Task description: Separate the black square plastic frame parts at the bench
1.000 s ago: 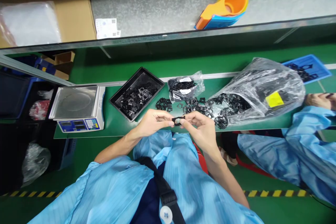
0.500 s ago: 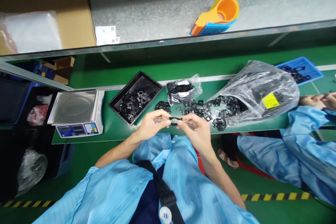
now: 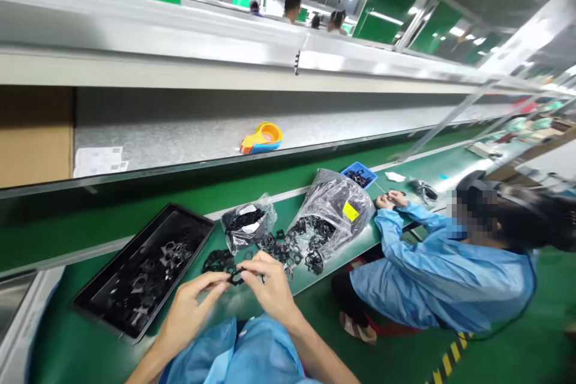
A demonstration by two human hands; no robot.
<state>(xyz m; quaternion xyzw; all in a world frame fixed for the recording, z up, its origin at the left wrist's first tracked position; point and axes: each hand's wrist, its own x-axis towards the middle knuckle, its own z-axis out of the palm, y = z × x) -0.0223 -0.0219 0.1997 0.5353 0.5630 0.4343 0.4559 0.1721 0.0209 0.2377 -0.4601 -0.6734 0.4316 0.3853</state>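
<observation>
Between my two hands is a small black plastic ring-shaped part (image 3: 236,277), held over the front of the green bench. My left hand (image 3: 191,303) pinches its left end between thumb and fingers. The right end is gripped by my right hand (image 3: 266,282). Just beyond lie loose black parts (image 3: 279,247), spilling from a large clear plastic bag (image 3: 335,195) with a yellow label. A smaller bag of black parts (image 3: 247,222) with white labels lies behind my hands. To the left, a black tray (image 3: 105,273) contains more such parts.
A co-worker in a blue smock (image 3: 432,288) sits to the right, hands on the bench. Behind the big bag is a blue tray (image 3: 360,171) of black parts. An orange and blue tape dispenser (image 3: 262,138) stands on the shelf. A scale (image 3: 27,318) shows partly at far left.
The head view has tilted up and turned right, bringing the co-worker and the far room into sight. Both my hands still hold the black part.
</observation>
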